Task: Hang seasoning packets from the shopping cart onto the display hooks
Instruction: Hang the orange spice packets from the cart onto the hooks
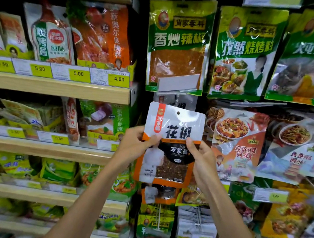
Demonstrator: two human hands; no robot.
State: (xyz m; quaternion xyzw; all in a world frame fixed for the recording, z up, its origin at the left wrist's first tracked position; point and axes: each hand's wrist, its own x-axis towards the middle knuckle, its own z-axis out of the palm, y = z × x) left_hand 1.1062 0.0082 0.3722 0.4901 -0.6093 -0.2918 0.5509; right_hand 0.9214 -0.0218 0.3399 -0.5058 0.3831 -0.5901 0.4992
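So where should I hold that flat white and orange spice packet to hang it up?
Pinch the flat white and orange spice packet at its two side edges, halfway down, coming in from each side, as the left hand and right hand do. It stands upright and thin, and the round hole at its top should stay uncovered for hanging.

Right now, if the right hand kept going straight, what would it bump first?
The right hand would probably push its pepper packet into the white packet hanging behind; depth is unclear.
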